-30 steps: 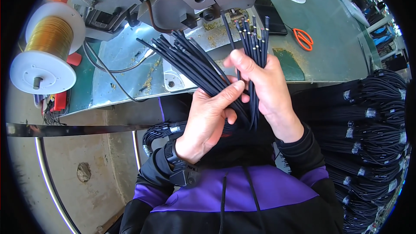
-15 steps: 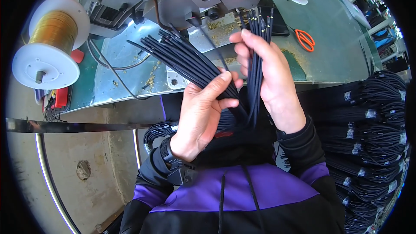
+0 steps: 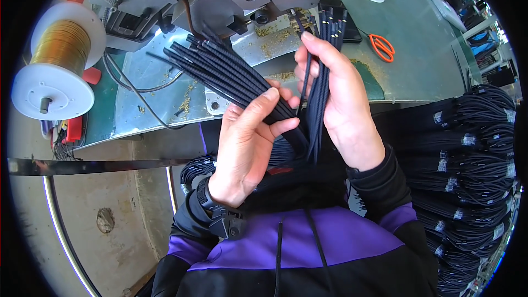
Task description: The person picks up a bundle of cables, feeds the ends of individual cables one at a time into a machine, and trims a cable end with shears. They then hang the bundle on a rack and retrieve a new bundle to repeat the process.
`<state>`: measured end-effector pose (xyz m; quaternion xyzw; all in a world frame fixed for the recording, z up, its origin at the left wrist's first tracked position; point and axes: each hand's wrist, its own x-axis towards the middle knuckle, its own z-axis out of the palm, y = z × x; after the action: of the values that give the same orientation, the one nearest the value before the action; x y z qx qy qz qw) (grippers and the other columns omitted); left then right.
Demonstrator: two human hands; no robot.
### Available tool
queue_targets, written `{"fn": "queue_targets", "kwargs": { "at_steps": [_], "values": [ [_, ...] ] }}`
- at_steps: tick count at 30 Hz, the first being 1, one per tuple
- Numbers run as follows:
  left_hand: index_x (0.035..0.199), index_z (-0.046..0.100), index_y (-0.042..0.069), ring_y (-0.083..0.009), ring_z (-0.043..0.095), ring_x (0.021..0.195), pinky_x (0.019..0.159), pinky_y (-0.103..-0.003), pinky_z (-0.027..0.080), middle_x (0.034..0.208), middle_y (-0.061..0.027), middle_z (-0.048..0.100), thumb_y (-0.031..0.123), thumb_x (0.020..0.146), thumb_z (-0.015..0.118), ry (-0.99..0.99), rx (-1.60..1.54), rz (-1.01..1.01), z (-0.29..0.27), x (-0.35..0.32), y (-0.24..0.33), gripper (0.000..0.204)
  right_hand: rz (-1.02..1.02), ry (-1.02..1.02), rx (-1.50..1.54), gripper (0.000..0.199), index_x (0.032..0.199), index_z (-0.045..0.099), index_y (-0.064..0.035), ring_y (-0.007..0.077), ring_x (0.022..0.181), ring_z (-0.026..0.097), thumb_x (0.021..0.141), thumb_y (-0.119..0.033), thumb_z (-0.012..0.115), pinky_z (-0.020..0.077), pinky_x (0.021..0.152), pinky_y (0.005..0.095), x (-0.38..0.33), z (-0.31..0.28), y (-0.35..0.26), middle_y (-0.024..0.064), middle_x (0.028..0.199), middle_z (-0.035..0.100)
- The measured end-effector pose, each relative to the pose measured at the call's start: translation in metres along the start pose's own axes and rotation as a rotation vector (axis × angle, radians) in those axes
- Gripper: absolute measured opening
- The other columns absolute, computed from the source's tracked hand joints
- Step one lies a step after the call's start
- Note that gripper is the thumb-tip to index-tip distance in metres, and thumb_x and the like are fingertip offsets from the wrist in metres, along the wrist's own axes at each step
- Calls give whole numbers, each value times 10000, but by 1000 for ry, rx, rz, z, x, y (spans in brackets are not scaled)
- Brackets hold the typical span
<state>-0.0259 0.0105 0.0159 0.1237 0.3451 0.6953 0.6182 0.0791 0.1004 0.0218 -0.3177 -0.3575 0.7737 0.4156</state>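
Observation:
My left hand (image 3: pixel 250 132) is closed around a fanned bunch of black cords (image 3: pixel 220 69), thumb across the top; their ends point up and left toward the machine. Beside it, my right hand (image 3: pixel 346 93) holds a second bunch of black cords (image 3: pixel 319 91) nearly upright against its palm. Small shiny metal bits show near the upper ends of that bunch. Between the right thumb and forefinger a single cord is pinched, apart from the rest. The lower ends of both bunches converge below my hands, dark against my clothes.
A grey metal machine (image 3: pixel 220 5) stands behind my hands, with brass-coloured scraps on its plate. At left is a large spool of golden wire (image 3: pixel 63 47). Orange-handled scissors (image 3: pixel 381 48) lie on the green table (image 3: pixel 407 77). Bundles of black cords (image 3: pixel 473 170) are stacked at right.
A cord that slanted between the two bunches now stands beside the right-hand bunch, pinched by the right thumb and finger. The view has shifted slightly.

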Motion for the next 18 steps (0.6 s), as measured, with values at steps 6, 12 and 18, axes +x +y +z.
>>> {"fn": "queue_targets", "kwargs": {
  "at_steps": [6,12,18],
  "values": [
    [884,573,30,-129,588,723,510,-206,479,822,-55,606,108,808,578,-59,77,-54,-7,3,-5,109,-8,51,-81,223,739,566,-55,49,453,411,791,-272,581,369,454,179,-7,13,-1,-38,539,436],
    [890,571,33,-127,588,733,500,-206,473,832,-56,606,101,808,575,-89,118,-104,-9,0,-18,106,-101,54,-217,215,753,570,-48,40,460,423,790,-259,592,359,454,161,-23,3,5,-40,547,446],
    [908,565,43,-134,588,754,507,-213,476,834,-50,600,94,810,569,-9,17,4,-2,-1,-4,111,-53,35,11,203,749,576,-57,35,485,448,788,-256,598,347,456,153,4,3,-2,-46,554,463]
  ]
}}
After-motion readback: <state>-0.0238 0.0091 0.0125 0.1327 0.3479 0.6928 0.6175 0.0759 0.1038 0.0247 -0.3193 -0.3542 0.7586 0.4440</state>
